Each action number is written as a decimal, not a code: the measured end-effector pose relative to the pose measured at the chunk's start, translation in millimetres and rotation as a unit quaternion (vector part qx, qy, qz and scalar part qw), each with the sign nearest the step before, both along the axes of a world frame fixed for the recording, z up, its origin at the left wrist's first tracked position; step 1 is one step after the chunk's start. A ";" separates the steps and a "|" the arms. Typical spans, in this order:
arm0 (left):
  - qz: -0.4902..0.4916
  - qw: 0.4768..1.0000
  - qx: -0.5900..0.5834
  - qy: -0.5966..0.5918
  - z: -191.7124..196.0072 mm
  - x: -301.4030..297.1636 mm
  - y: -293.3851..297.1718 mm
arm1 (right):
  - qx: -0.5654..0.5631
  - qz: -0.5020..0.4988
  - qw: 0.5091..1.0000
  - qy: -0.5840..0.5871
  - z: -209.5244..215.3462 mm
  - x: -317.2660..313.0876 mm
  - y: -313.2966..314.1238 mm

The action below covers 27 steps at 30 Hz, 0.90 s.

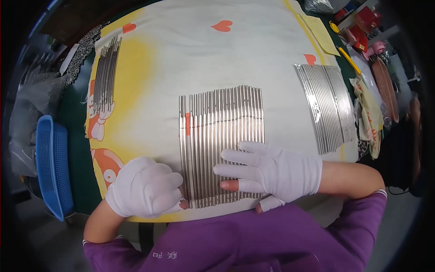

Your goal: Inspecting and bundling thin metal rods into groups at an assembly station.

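Observation:
A row of thin, shiny metal rods [229,131] lies side by side in front of me, with a narrow gap near its left end. My right hand [272,174], in a white glove with some fingertips bare, rests flat across the right part of the row, fingers spread. At the row's lower left corner is my left hand [148,187], also gloved. Its fingers are curled in, and a bare fingertip meets the leftmost rods' lower ends. Whatever those fingers may hold is hidden.
A pale patterned cloth [181,54] covers the table. Darker rods [106,75] are bunched at the far left, and another flat row of rods [327,106] lies at the right. A blue basket [55,167] stands left of the table; a yellow paper [321,34] lies far right.

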State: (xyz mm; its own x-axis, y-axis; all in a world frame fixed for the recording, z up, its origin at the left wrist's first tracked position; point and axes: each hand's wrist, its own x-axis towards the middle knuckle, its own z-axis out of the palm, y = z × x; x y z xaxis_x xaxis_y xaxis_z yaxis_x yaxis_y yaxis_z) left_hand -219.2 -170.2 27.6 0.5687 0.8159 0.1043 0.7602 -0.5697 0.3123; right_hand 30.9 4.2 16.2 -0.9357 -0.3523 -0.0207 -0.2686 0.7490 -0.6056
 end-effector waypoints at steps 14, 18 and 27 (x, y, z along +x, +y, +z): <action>0.384 0.783 0.078 -0.483 -18.8 -23.6 -20.6 | -0.045 0.094 0.994 0.010 -6.5 -90.7 -24.3; 0.458 0.699 0.040 -0.548 -22.4 -37.2 -26.2 | -0.049 0.096 0.994 0.020 -8.2 -111.3 -34.6; 0.487 0.653 0.023 -0.580 -26.1 -44.6 -24.9 | -0.001 0.102 0.990 0.094 -16.0 -140.9 -48.9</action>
State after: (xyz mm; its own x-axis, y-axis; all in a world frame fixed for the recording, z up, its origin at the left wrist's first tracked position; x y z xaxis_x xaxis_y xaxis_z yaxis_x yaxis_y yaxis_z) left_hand -263.8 -195.1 1.4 -0.7012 0.7118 0.0410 0.0364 -0.0217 0.9991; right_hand -109.9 -44.6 0.2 -0.8317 -0.5350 0.1486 -0.5232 0.6655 -0.5324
